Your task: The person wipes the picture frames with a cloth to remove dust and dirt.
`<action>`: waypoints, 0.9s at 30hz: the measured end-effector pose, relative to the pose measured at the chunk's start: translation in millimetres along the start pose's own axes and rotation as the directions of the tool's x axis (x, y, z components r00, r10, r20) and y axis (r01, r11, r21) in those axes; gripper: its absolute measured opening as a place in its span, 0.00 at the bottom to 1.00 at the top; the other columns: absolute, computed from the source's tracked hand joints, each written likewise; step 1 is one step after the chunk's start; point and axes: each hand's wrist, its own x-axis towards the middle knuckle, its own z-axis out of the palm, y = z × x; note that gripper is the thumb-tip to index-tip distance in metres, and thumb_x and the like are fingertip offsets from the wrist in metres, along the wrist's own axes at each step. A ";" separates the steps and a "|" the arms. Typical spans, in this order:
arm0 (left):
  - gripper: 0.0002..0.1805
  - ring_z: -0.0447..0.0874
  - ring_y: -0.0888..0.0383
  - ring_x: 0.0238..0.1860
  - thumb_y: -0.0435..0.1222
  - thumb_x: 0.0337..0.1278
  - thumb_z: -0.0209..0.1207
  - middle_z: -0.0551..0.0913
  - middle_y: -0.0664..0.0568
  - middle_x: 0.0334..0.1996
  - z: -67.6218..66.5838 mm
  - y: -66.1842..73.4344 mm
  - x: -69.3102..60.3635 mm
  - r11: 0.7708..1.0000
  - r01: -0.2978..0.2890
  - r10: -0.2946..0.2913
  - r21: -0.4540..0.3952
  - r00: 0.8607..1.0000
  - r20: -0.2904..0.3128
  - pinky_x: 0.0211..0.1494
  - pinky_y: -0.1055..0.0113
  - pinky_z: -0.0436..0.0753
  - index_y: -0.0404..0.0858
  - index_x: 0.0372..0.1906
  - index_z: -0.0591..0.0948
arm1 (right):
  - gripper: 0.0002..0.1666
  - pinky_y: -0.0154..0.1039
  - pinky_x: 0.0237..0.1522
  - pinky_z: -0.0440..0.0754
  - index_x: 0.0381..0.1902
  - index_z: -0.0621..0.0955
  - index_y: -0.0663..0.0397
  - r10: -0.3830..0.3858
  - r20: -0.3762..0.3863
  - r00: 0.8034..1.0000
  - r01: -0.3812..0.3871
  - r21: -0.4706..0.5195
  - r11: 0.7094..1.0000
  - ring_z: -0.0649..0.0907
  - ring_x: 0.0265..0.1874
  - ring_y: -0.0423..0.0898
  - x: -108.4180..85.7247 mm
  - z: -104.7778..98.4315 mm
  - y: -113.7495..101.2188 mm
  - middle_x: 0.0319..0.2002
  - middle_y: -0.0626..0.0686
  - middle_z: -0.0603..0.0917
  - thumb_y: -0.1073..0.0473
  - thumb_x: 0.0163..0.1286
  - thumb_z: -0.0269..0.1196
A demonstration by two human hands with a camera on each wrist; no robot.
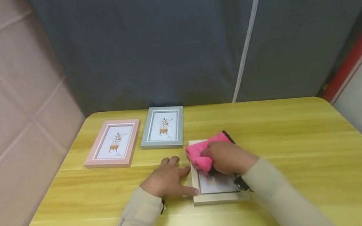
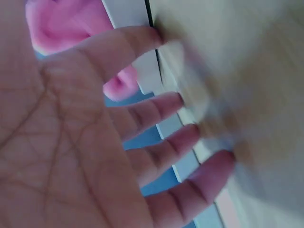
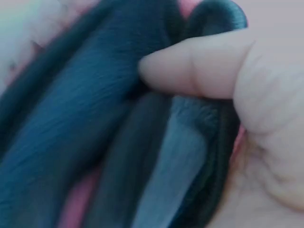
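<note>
A light wood-coloured picture frame [image 1: 215,198] lies flat on the table, its picture partly covered. My right hand [image 1: 229,157] grips a bunched pink cloth [image 1: 196,152] with dark edging and holds it against the frame's upper part. In the right wrist view, a digit curls over the dark part of the cloth [image 3: 80,109]. My left hand [image 1: 167,179] lies at the frame's left edge with fingers spread and the thumb touching that edge. The left wrist view shows the left palm [image 2: 71,142], its fingers nearly straight and holding nothing.
Farther back on the left lie a pink picture frame [image 1: 108,162] and a grey-blue picture frame [image 1: 161,145], both face up. The yellow wood-grain table [image 1: 295,130] ends at a dark panel [image 1: 154,41]. A pale wall covering [image 1: 2,99] stands on the left.
</note>
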 end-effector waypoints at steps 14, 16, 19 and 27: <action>0.21 0.68 0.44 0.56 0.51 0.70 0.54 0.72 0.41 0.62 0.5 -11.6 10.8 0.993 -0.019 0.010 -0.118 0.996 -0.084 0.55 0.50 0.74 0.46 0.60 0.83 | 0.24 0.40 0.59 0.76 0.55 0.85 0.42 -0.400 -0.044 0.916 0.394 -0.105 0.913 0.79 0.56 0.42 -69.5 16.6 -15.4 0.51 0.40 0.84 0.69 0.63 0.67; 0.24 0.68 0.45 0.54 0.54 0.69 0.54 0.73 0.41 0.61 2.2 -8.3 12.6 0.993 -0.007 -0.004 -0.118 0.995 -0.095 0.52 0.51 0.75 0.45 0.59 0.84 | 0.29 0.43 0.63 0.73 0.62 0.81 0.42 -0.381 -0.016 0.925 0.376 -0.120 0.919 0.76 0.61 0.45 -72.1 23.8 -18.9 0.57 0.43 0.82 0.70 0.65 0.65; 0.26 0.68 0.45 0.50 0.55 0.67 0.55 0.74 0.40 0.58 4.3 -4.2 14.2 0.995 0.007 -0.017 -0.095 0.994 -0.109 0.48 0.53 0.76 0.45 0.60 0.83 | 0.31 0.46 0.65 0.71 0.65 0.79 0.42 -0.351 0.006 0.937 0.349 -0.118 0.930 0.74 0.65 0.48 -74.5 30.0 -20.9 0.62 0.45 0.79 0.70 0.66 0.63; 0.23 0.66 0.46 0.44 0.52 0.66 0.58 0.75 0.43 0.51 6.2 -0.9 15.0 0.999 0.020 -0.027 -0.042 0.987 -0.158 0.42 0.57 0.74 0.44 0.58 0.85 | 0.22 0.41 0.59 0.75 0.47 0.87 0.43 -0.358 -0.033 0.933 0.358 -0.013 0.934 0.81 0.52 0.43 -73.5 29.2 -12.5 0.43 0.37 0.86 0.71 0.58 0.66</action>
